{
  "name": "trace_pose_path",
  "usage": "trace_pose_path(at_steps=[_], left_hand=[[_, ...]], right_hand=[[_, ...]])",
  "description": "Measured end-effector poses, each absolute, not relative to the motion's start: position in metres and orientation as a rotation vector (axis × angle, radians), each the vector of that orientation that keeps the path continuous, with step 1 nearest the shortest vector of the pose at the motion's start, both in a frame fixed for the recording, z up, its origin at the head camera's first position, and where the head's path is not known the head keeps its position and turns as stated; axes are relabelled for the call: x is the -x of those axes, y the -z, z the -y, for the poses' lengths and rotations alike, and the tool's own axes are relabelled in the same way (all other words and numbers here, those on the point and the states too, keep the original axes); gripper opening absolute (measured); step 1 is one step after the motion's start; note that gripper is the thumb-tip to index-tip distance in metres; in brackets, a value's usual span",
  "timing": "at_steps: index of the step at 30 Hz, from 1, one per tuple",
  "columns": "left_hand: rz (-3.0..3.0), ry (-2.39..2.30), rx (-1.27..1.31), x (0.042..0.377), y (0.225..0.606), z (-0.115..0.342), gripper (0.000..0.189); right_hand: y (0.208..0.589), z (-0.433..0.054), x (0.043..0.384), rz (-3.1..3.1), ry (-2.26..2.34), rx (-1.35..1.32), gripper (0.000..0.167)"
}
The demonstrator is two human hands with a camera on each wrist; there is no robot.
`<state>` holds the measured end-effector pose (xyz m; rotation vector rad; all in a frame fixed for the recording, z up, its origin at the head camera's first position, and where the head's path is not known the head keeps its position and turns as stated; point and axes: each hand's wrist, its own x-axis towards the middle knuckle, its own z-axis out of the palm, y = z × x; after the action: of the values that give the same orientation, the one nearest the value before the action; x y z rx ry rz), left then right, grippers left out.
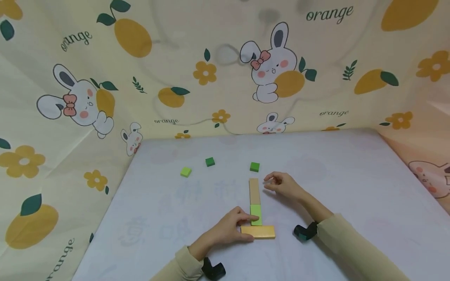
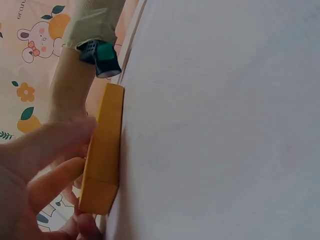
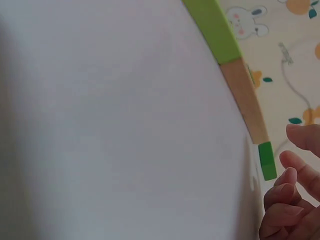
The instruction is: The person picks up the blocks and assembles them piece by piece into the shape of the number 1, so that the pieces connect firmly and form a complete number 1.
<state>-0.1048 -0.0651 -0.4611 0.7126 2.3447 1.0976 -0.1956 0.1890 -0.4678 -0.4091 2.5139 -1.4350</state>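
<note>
Head view: can't tell pinch by left hand [image 1: 229, 227] on long yellow-painted block [image 1: 263, 232]; might bump tan wooden bar [image 1: 254, 191] crooked with loose, empty right hand [image 1: 287, 186] at its three o'clock.

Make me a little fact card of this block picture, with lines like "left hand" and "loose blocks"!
Left hand: the left hand has its thumb at the yellow block and a finger over the lime block
Right hand: the right hand holds nothing, beside the far end of the tan block
Shape: yellow block crosswise nearest the person; lime, then tan, lined up beyond it
Past the tan block: one green block, with a gap
Loose, farther left: another green block and a small lime block
</note>
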Motion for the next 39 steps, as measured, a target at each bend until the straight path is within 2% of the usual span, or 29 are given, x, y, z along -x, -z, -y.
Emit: trace_pose_path(at_steps=[20, 27, 39], left_hand=[[-2.334, -1.104, -0.734, 0.112, 0.460, 0.065, 0.041], [-2.324, -1.084, -0.738, 0.113, 0.460, 0.063, 0.041], [-2.307, -1.072, -0.732, 0.116, 0.462, 0.061, 0.040]], right_hand=[[0.463, -0.172, 0.255, -2.526, 1.454, 0.306, 0.037], [0.464, -0.171, 0.268, -2.541, 1.324, 0.401, 0.048], [0.464, -0.177, 0.280, -2.507, 1.131, 0.470, 0.051]])
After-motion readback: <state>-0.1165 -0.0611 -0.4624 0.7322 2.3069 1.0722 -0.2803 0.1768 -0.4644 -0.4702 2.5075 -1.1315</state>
